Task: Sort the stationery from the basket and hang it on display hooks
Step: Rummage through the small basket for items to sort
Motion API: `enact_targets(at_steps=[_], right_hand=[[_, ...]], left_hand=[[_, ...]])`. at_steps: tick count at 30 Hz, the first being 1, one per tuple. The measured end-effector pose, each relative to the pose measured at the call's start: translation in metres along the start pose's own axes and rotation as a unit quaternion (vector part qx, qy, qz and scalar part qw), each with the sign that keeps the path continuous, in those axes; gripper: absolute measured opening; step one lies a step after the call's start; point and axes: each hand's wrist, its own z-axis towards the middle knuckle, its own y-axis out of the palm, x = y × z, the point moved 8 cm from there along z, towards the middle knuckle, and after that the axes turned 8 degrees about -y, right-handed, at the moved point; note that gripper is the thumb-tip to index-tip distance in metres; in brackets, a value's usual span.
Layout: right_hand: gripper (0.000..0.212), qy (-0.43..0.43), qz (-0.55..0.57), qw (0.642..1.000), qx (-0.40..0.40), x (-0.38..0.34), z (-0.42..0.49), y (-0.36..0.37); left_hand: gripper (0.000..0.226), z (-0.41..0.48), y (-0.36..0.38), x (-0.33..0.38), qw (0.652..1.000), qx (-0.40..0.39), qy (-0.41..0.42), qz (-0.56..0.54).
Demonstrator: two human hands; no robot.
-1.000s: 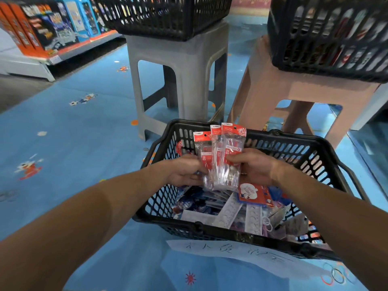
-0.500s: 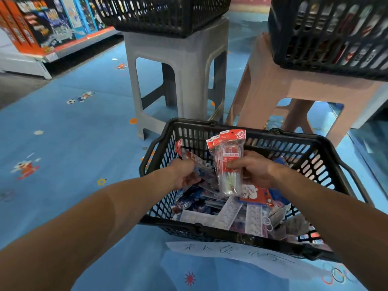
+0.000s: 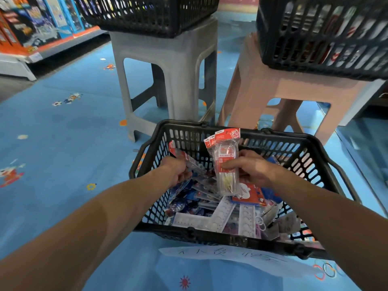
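Basket sits on the blue floor at 5 o'clock of the view, its far rim close to two stools: grey stool at 12, pink stool at 2, each carrying another black basket. Open floor runs wide from 7 to 10 o'clock, and a shelf of boxed goods closes it at 10. A white paper label lies against the near rim at 6. Both forearms reach in over the near rim, hands apart. Right hand is above the basket's middle, thumb and fingers pinching a stack of red-topped clear packs held upright, their tops level with the far rim. Left hand is lower, at 9 o'clock inside the basket just beside the left wall, fingers curled round one red-topped pack that tilts up toward 11. Loose stationery fills the basket floor below both hands: white stencil rulers, a red card pack, blue packs; details are blurred.
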Motion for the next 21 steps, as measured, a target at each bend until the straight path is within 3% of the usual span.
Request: enact_targets(at_steps=[9,13,17,21], right_hand=[[0.086,-0.028,-0.015,0.999,0.022,-0.006,-0.005,-0.011],[0.061,-0.062,-0.033,0.996,0.054,-0.014,-0.009,-0.016],[0.046,-0.111,-0.084,0.986,0.097,-0.031,-0.01,-0.015],[0.065,-0.13,-0.133,0.978,0.091,-0.038,-0.011,0.001]], left_hand=[[0.039,0.009,0.007,0.016,0.994,0.052,0.065,0.073],[0.042,-0.002,0.019,0.028,0.953,0.124,0.194,0.196],[0.038,-0.041,0.027,0.041,0.95,0.079,0.272,0.133],[0.026,-0.053,0.028,0.047,0.973,0.024,0.226,0.045]])
